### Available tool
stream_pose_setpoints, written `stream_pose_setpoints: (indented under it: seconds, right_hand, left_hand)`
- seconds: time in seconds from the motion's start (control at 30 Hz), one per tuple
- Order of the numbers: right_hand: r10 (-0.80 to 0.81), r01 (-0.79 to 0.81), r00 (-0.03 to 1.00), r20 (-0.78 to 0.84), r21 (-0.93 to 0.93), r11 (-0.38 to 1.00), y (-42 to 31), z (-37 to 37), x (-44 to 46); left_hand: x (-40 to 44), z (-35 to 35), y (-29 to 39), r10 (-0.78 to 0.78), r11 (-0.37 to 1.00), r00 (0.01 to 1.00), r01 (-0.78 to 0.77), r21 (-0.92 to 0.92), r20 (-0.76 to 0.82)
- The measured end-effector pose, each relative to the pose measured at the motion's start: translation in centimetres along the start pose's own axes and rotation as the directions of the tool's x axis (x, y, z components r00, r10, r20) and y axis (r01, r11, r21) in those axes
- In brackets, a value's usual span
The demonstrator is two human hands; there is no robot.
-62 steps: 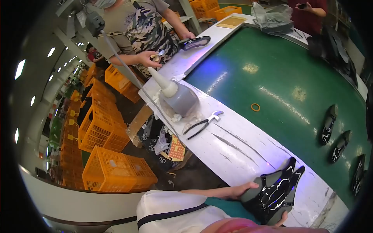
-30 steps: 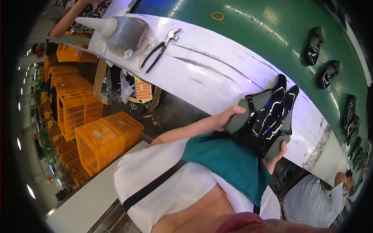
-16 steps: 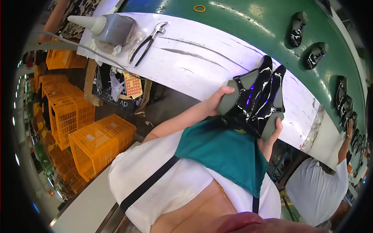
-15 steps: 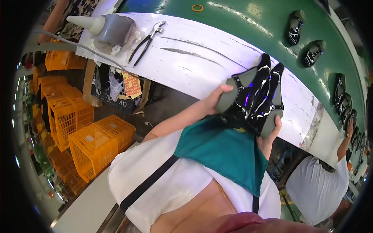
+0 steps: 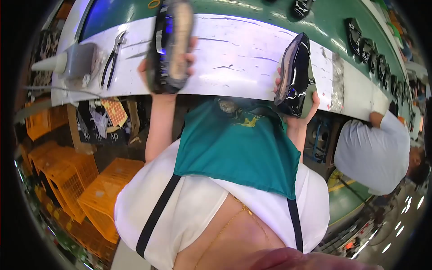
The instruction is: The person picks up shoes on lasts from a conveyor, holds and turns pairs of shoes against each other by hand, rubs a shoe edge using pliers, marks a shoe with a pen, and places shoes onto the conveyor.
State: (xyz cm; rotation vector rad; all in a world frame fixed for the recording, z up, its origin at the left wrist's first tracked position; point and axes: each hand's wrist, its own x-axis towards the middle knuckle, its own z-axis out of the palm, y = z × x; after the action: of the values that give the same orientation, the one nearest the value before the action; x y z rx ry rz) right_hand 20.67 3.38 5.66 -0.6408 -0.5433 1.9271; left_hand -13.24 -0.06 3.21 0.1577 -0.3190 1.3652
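Observation:
My left hand (image 5: 191,58) is wrapped round a glossy black shoe (image 5: 158,49), raised over the white bench top (image 5: 234,54) with its pale sole turned partly to the right; the shoe is blurred. My right hand (image 5: 309,105) grips another glossy black shoe (image 5: 297,72) by its grey-lined heel, toe pointing up, at the bench's front edge. The two shoes are well apart. Black-handled pincers (image 5: 113,58) lie on the bench, left of the first shoe.
A grey bottle (image 5: 81,60) with a white nozzle lies at the bench's left. Behind runs a green belt (image 5: 252,10) with several black shoes (image 5: 354,36) and an orange ring (image 5: 154,4). Orange crates (image 5: 110,189) stand lower left. A co-worker (image 5: 373,148) is at the right.
The shoes, held side by side before, are now separated, one per hand. My left hand has moved left and up, and the left shoe has turned to show its sole. The view has shifted right.

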Motion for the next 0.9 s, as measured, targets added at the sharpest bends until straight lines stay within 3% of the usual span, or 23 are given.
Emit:
stream_pose_setpoints:
  seconds: [0.07,0.13,0.2,0.27,0.37,0.5,0.53,0.57,0.6,0.63,0.67,0.7,0.73,0.77,0.8,0.9]
  right_hand:
    - [-0.063,0.064,0.998,-0.013,0.087,0.994,-0.5,-0.4,-0.7]
    - [-0.071,0.070,0.995,-0.066,-0.010,0.997,-1.1,-1.0,-1.5]
    - [-0.079,0.081,0.988,-0.134,0.009,0.997,-1.1,-1.4,-2.1]
    - [-0.026,0.037,0.991,-0.134,0.082,0.996,-1.1,-1.9,-2.4]
    - [0.027,-0.024,0.990,-0.137,0.025,0.999,-0.9,-2.3,-2.0]
    - [0.082,-0.092,0.970,-0.229,-0.035,0.995,0.0,-3.2,-0.7]
    - [0.099,-0.125,0.961,-0.259,-0.084,0.989,0.3,-3.9,-0.5]
    - [0.096,-0.181,0.901,-0.423,-0.166,0.969,-0.5,-1.8,-0.7]
    - [0.093,-0.177,0.901,-0.423,-0.162,0.971,-0.6,-0.3,-0.4]
    - [-0.099,-0.028,0.952,-0.290,-0.405,0.914,-0.4,1.0,0.0]
    - [-0.257,0.140,0.960,-0.111,-0.604,0.785,-0.4,1.8,0.2]
    - [-0.340,0.158,0.941,0.001,-0.887,0.435,-0.7,2.1,0.3]
    - [-0.458,0.222,0.876,0.153,-0.970,0.100,0.0,2.6,0.4]
    - [-0.485,0.157,0.845,0.225,-0.971,-0.178,0.5,3.5,0.4]
    - [-0.490,0.071,0.817,0.305,-0.896,-0.439,1.0,4.4,0.5]
    - [-0.427,0.021,0.845,0.321,-0.819,-0.574,4.5,4.1,1.7]
  left_hand:
    - [-1.0,1.1,1.2,0.080,0.995,0.997,-0.081,-0.052,-0.021]
    - [-2.1,1.3,2.6,0.137,0.987,0.991,-0.137,-0.088,-0.010]
    - [-2.7,1.3,4.0,0.134,0.983,0.991,-0.134,-0.129,-0.005]
    - [-3.2,1.8,3.8,0.165,0.977,0.985,-0.170,-0.130,-0.052]
    - [-2.7,2.2,2.9,0.126,0.983,0.989,-0.135,-0.125,-0.082]
    - [-1.5,2.6,1.0,0.071,0.987,0.988,-0.049,0.155,-0.139]
    - [-1.2,3.2,0.7,0.086,0.950,0.970,-0.010,0.313,-0.229]
    - [-1.0,3.8,-0.2,0.122,0.881,0.947,0.034,0.471,-0.297]
    - [-0.9,4.2,-0.9,0.173,0.786,0.920,0.087,0.612,-0.353]
    - [-0.7,3.2,-0.9,0.350,0.575,0.857,0.123,0.809,-0.379]
    - [-1.2,3.2,-1.1,0.544,0.323,0.686,0.359,0.876,-0.482]
    - [-0.1,4.3,-2.7,0.554,-0.020,0.767,0.401,0.916,-0.324]
    - [1.2,5.3,-4.9,0.504,-0.361,0.846,0.389,0.848,-0.174]
    - [1.8,4.9,-5.9,0.445,-0.767,0.892,0.336,0.547,0.076]
    - [2.1,4.6,-6.7,0.393,-0.885,0.912,0.342,0.316,0.114]
    - [2.9,2.0,-8.3,0.266,-0.960,0.962,0.259,0.102,0.061]
